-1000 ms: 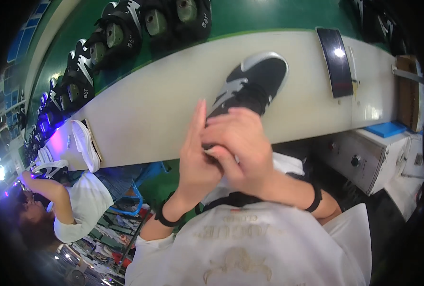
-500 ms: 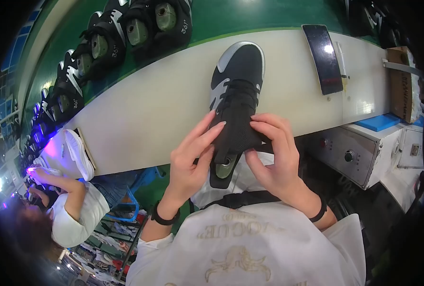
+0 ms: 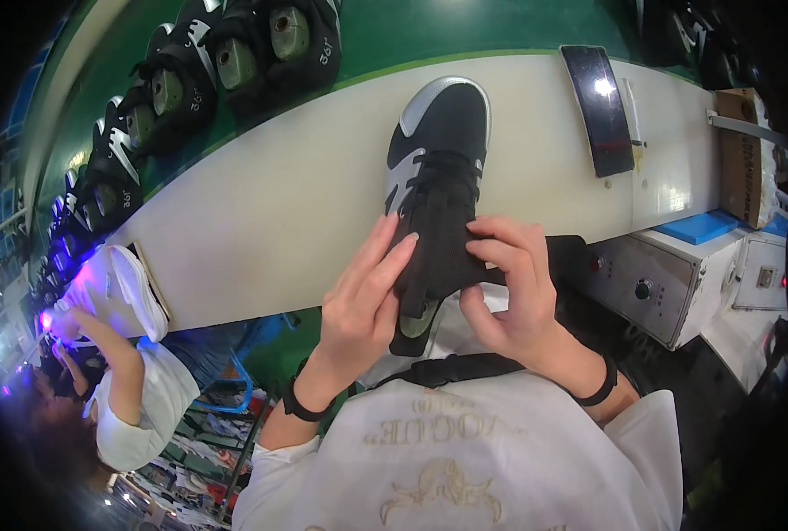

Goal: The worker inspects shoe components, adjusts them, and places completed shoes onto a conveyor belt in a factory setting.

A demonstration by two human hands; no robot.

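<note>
A black and silver sneaker (image 3: 450, 128) lies toe-away on the white table, its heel end reaching over the near edge toward me. Inside its opening a greenish shoe last (image 3: 418, 320) shows at the heel. My left hand (image 3: 357, 305) grips the shoe's left side, with fingertips at the edge of the lace area. My right hand (image 3: 516, 296) holds the right side of the collar, the upper fingers on top and the thumb lower down. The black tongue and a strap of fabric lie between the two hands. The fingers cover part of the collar.
A green belt (image 3: 412, 31) behind the white table (image 3: 261, 203) carries several similar sneakers (image 3: 239, 62). A black phone (image 3: 599, 111) and a slim tube lie at the right. Beyond are a control box (image 3: 651, 288) and a cardboard box (image 3: 737, 159). A co-worker (image 3: 150, 389) sits at left beside a white shoe.
The sneakers on the belt at left have shifted left and down. Both hands keep hold of the sneaker, and the right fingers have moved slightly along the collar.
</note>
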